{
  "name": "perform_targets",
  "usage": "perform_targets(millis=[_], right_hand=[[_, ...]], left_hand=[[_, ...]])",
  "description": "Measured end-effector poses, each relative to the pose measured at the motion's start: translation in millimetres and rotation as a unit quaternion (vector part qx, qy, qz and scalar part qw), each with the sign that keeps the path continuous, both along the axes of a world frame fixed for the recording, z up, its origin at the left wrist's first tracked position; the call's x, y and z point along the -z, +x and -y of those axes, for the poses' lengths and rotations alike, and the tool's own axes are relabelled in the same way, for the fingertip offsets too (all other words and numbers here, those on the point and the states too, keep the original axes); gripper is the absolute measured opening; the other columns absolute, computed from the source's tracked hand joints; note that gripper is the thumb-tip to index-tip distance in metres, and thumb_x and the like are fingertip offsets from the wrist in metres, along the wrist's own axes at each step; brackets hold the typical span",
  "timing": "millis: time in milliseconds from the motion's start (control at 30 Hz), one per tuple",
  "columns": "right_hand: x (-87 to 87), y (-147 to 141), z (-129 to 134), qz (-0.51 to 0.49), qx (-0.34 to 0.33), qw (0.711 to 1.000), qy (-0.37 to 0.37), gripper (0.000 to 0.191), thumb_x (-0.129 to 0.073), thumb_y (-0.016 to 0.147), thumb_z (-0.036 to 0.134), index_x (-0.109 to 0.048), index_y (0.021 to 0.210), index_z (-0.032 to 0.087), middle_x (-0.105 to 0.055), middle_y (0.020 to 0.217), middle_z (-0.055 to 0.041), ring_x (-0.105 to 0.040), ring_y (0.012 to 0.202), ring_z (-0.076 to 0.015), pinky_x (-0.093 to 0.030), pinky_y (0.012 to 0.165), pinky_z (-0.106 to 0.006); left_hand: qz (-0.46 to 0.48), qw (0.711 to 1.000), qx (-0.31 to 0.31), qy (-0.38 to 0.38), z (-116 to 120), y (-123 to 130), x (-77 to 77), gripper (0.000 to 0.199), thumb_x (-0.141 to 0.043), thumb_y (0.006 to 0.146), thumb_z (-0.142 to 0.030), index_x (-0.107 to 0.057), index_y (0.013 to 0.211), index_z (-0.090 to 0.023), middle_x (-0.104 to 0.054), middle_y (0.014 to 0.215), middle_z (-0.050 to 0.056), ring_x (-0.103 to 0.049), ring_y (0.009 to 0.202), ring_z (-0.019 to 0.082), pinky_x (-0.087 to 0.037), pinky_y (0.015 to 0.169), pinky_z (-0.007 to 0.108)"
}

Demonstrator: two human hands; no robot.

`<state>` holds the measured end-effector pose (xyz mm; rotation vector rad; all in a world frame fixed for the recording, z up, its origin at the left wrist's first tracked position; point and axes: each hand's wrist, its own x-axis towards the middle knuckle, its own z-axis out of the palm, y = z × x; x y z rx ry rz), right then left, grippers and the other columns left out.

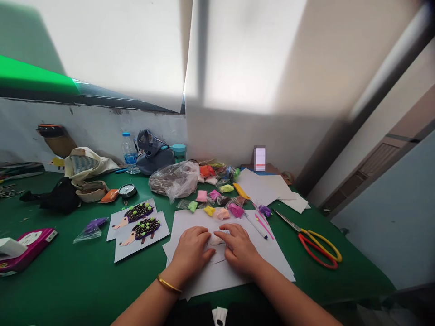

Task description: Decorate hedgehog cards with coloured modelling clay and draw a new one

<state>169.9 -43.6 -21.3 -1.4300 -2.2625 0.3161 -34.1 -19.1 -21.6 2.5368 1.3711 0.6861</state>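
Note:
Both hands rest low over a stack of white paper (pixel 200 287) in front of me. My left hand (pixel 192 246), with a gold bangle at its wrist, lies with thumb and fingers apart at the left side of a small sheet. My right hand (pixel 239 246) leans in from the other side, its fingertips on a pale, clay-like piece (pixel 215 240) between the hands. Part of that piece is hidden under the fingers. A capped marker (pixel 256 225) and pink sticks (pixel 264 227) lie beside my right hand. Beyond the fingers are several small bags of coloured clay (pixel 235 209).
Two cards with clay hedgehogs (pixel 146 228) lie to the left. Large scissors (pixel 312 242) with red and yellow handles are at the right. At the back stand a water bottle (pixel 129 154), a blue-grey bag (pixel 154 156) and a phone (pixel 260 158). A purple packet (pixel 92 227) lies further left.

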Motion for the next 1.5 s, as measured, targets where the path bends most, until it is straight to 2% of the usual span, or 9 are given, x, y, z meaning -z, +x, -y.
perform_targets(millis=[200, 367, 733, 1167, 1500], right_hand=[[-1.4, -2.1, 2.8, 0.021, -0.006, 1.0, 0.009, 0.05, -0.056, 0.075, 0.012, -0.064, 0.119, 0.035, -0.051, 0.134, -0.0019, -0.04, 0.125, -0.0238, -0.03, 0.103, -0.041], [-1.2, -2.2, 2.7, 0.036, -0.018, 0.999, 0.011, 0.052, -0.056, 0.076, 0.014, -0.063, 0.122, 0.038, -0.051, 0.136, -0.0016, -0.039, 0.126, -0.0248, -0.029, 0.103, -0.043], [-1.6, -2.4, 2.4, 0.039, 0.004, 0.999, 0.001, 0.048, -0.056, 0.077, 0.014, -0.065, 0.119, 0.035, -0.05, 0.138, -0.0016, -0.038, 0.127, -0.0255, -0.029, 0.104, -0.044], [-2.1, -1.2, -1.6, 0.043, 0.032, 0.998, -0.03, 0.06, -0.053, 0.076, 0.013, -0.055, 0.133, 0.034, -0.044, 0.145, -0.0028, -0.034, 0.132, -0.0256, -0.028, 0.107, -0.044], [-2.8, -1.8, -1.9, 0.038, 0.029, 0.998, -0.03, 0.053, -0.052, 0.078, 0.015, -0.06, 0.127, 0.035, -0.044, 0.145, -0.0018, -0.033, 0.132, -0.0255, -0.027, 0.107, -0.044]], left_hand=[[-0.002, 1.0, -0.002, -0.006, 0.9, 0.5, -2.0, 0.037, -0.075, 0.073, -0.027, -0.068, 0.109, -0.021, -0.066, 0.118, 0.008, -0.058, 0.111, 0.028, -0.044, 0.1, 0.045], [0.002, 1.0, -0.001, -0.007, 1.4, 0.6, -3.0, 0.036, -0.073, 0.074, -0.027, -0.068, 0.109, -0.022, -0.066, 0.117, 0.008, -0.058, 0.112, 0.028, -0.043, 0.1, 0.045], [-0.006, 1.0, -0.001, -0.015, 1.5, 0.8, -5.3, 0.035, -0.074, 0.075, -0.027, -0.068, 0.109, -0.021, -0.066, 0.119, 0.008, -0.057, 0.113, 0.028, -0.042, 0.101, 0.046], [-0.005, 1.0, 0.002, -0.012, 0.7, -0.2, -3.4, 0.034, -0.073, 0.075, -0.027, -0.068, 0.108, -0.021, -0.066, 0.119, 0.008, -0.057, 0.112, 0.028, -0.043, 0.101, 0.045], [0.001, 1.0, -0.001, -0.009, 0.5, 0.3, -2.2, 0.034, -0.074, 0.073, -0.027, -0.069, 0.107, -0.022, -0.066, 0.118, 0.008, -0.058, 0.112, 0.028, -0.043, 0.1, 0.045]])
